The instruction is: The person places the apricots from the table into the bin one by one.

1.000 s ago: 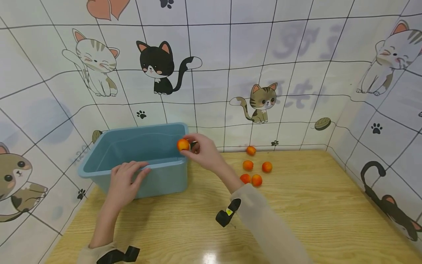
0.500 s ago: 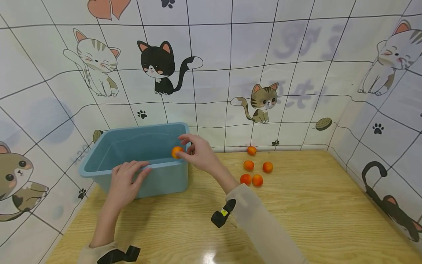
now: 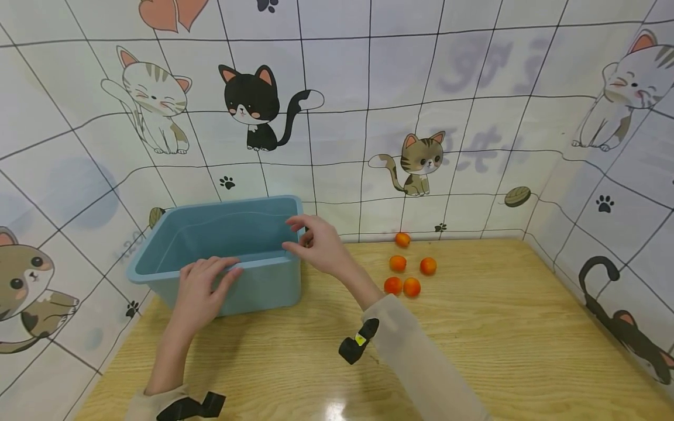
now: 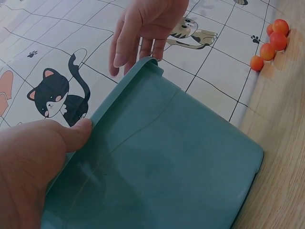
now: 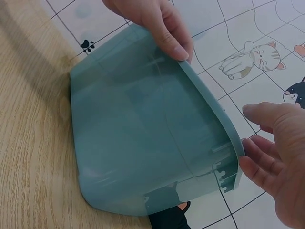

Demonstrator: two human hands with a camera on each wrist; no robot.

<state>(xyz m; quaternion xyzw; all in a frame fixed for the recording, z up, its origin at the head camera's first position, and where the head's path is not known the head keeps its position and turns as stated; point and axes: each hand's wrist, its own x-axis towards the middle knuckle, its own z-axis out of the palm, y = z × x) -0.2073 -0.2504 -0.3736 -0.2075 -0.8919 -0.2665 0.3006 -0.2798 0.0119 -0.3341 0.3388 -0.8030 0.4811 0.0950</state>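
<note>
A blue-green plastic bin stands at the left of the table, against the wall. My left hand holds its front rim, fingers over the edge and thumb on the outer side. At the bin's right end is my right hand, thumb and fingers spread apart with nothing between them. In the right wrist view, the right hand's fingertips lie at the bin's corner rim. Several small round orange fruits lie on the table to the right of the bin. The bin's floor is hidden behind its front wall.
The wooden table extends to the right and front. A white cloth wall with grid lines and cartoon cats rises behind and along both sides. Each wrist carries a black camera strap, such as the right wrist strap.
My right hand has let go of an orange fruit at the bin's right end; the fruit dropped inside, out of sight. The left hand has stayed on the rim.
</note>
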